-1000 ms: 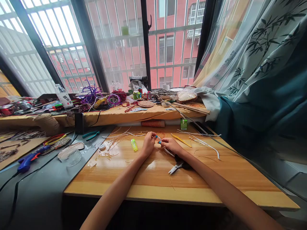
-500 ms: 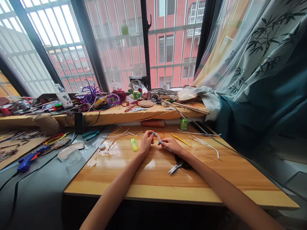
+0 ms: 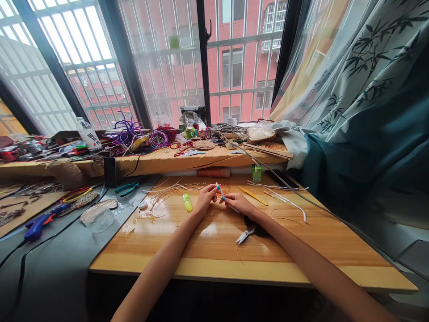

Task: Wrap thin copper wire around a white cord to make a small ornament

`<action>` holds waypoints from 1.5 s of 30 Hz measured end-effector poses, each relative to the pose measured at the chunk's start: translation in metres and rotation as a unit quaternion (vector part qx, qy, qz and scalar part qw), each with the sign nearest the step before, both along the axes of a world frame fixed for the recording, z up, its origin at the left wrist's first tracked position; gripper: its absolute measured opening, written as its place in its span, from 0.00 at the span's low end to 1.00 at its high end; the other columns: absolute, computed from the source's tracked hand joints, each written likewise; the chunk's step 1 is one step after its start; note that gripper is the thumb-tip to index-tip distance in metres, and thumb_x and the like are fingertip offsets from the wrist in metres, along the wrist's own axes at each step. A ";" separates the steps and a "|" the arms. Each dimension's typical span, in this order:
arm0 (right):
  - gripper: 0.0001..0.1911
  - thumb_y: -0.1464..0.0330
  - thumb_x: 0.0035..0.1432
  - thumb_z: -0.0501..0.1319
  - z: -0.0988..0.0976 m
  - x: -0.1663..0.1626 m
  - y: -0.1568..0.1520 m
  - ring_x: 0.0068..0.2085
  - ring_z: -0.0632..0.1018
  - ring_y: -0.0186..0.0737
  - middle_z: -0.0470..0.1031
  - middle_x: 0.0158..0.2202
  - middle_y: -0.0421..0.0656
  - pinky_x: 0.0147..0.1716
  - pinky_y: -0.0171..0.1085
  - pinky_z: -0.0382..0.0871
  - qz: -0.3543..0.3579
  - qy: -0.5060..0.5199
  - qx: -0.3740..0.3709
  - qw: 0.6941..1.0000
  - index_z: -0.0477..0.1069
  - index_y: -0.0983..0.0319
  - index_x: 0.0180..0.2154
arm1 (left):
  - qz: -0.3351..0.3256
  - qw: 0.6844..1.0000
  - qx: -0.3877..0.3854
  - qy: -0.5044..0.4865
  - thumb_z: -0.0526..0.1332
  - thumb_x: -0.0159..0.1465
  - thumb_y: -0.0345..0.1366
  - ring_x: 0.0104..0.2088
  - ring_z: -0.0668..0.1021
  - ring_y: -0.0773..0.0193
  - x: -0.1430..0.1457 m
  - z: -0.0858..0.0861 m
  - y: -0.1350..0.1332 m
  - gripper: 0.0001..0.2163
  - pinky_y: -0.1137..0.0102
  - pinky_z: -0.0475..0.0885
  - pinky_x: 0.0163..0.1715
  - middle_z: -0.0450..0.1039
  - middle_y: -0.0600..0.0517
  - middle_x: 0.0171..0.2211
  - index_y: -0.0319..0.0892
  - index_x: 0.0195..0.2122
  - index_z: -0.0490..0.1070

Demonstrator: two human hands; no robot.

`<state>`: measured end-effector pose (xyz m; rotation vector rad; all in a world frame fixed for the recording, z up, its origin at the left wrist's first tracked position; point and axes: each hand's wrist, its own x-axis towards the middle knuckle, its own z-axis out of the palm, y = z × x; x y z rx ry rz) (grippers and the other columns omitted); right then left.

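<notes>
White cord (image 3: 220,191) is up between both hands, over the middle of the wooden table (image 3: 208,267), toward its far half. Long axis runs slantwise, far-left to near-right; far end points away and slightly left, the other way it goes into the right-hand fingers, and a bit more shows along the near side of that hand. Visible stretch looks thin, pale, smooth, nearly straight; most of the rest hidden by fingers, so full length can't be told. Left hand (image 3: 205,197): narrow pinch, thumb and fingertips on the cord near its far end. Right hand (image 3: 240,204): also a narrow pinch, holding the cord lower down, nearer and to the right. Blue nails on both. Scissors (image 3: 246,235) lie near side of the right hand, blades pointing near-left, black handles partly under the right forearm. Yellow-green lighter (image 3: 187,202) flat on table, left of the left hand. Slim yellow tool (image 3: 254,196) just right of and beyond the right hand, slanting far-left to near-right. More white strands (image 3: 288,203) farther right, one bent toward the near side. Thin orange strands (image 3: 161,195) spread at far left of table. Green box (image 3: 256,173) and orange spool (image 3: 213,172) sit at the far edge.
</notes>
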<state>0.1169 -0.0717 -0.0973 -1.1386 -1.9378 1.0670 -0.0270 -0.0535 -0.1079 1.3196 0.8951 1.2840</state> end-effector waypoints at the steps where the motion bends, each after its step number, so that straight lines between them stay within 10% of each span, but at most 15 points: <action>1: 0.13 0.65 0.49 0.51 0.000 0.000 0.000 0.21 0.62 0.28 0.63 0.19 0.37 0.23 0.29 0.54 0.005 -0.003 -0.004 1.000 0.70 0.66 0.28 | -0.006 1.000 -0.002 -0.002 0.59 0.49 0.42 0.15 0.61 0.79 0.000 0.000 0.000 0.15 0.78 0.55 0.16 0.65 0.56 0.23 0.37 0.33 0.69; 29: 0.16 0.57 0.51 0.49 0.001 0.013 0.005 0.18 0.56 0.26 0.55 0.16 0.34 0.19 0.30 0.48 0.147 -0.067 -0.008 0.987 0.60 0.64 0.23 | 0.004 0.999 0.045 -0.005 0.61 0.48 0.40 0.16 0.61 0.78 0.002 0.001 -0.004 0.11 0.78 0.54 0.16 0.58 0.59 0.18 0.37 0.25 0.64; 45: 0.19 0.57 0.52 0.47 -0.002 0.011 0.003 0.18 0.60 0.27 0.60 0.16 0.36 0.18 0.29 0.52 0.108 -0.087 -0.010 0.990 0.66 0.65 0.28 | 0.042 0.998 0.030 0.027 0.60 0.46 0.42 0.14 0.60 0.78 -0.003 -0.001 0.003 0.13 0.78 0.52 0.14 0.64 0.56 0.19 0.35 0.25 0.67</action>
